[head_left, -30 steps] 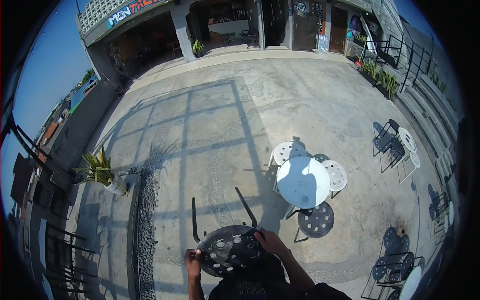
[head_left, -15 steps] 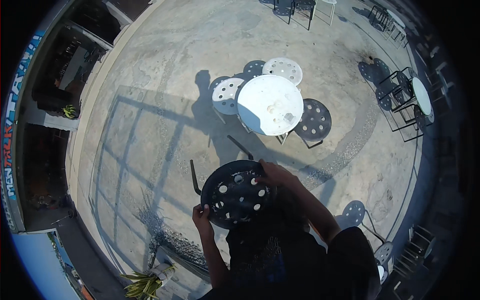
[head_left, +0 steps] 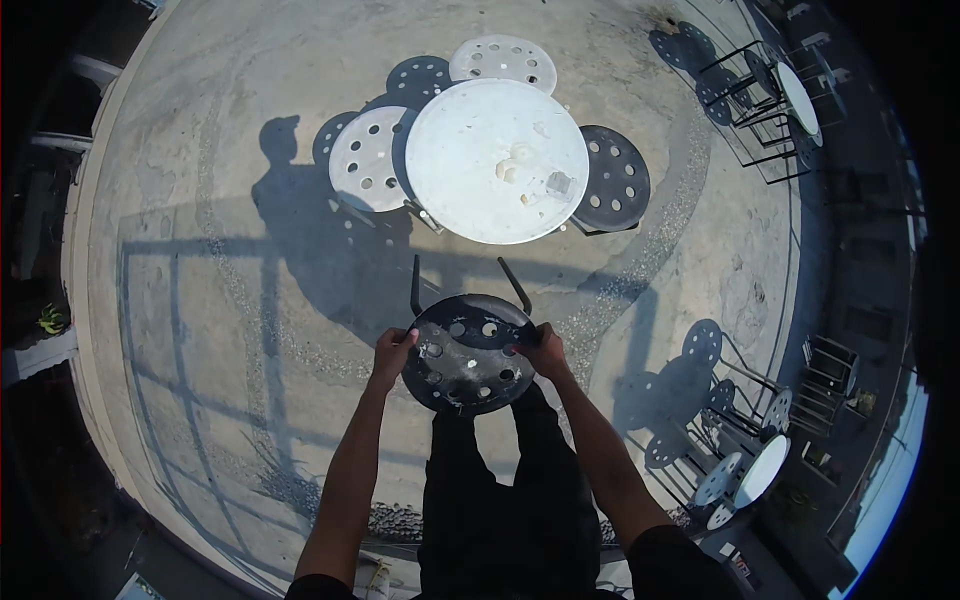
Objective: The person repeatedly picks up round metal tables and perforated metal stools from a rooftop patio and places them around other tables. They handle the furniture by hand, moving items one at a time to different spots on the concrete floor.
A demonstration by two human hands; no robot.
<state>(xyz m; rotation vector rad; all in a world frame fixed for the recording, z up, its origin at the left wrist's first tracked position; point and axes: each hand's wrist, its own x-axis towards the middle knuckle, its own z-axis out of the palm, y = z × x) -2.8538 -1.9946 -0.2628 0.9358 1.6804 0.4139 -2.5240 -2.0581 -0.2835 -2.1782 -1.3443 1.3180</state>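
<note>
The black stool (head_left: 465, 347) is held just below mid-frame — left hand (head_left: 393, 352) gripping its left rim, right hand (head_left: 543, 354) gripping its right. Its jutting legs could knock the white table (head_left: 480, 140), upper centre, if swung forward too low. The round seat is hole-punched, scuffed grey. Beyond — two white stools (head_left: 375, 160) and another dark one beside the table.

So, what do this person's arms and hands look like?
The left hand and right hand are ungloved; no watch or cables show. The forearms are bare up to black sleeves, with no markings visible on the cloth.
</note>
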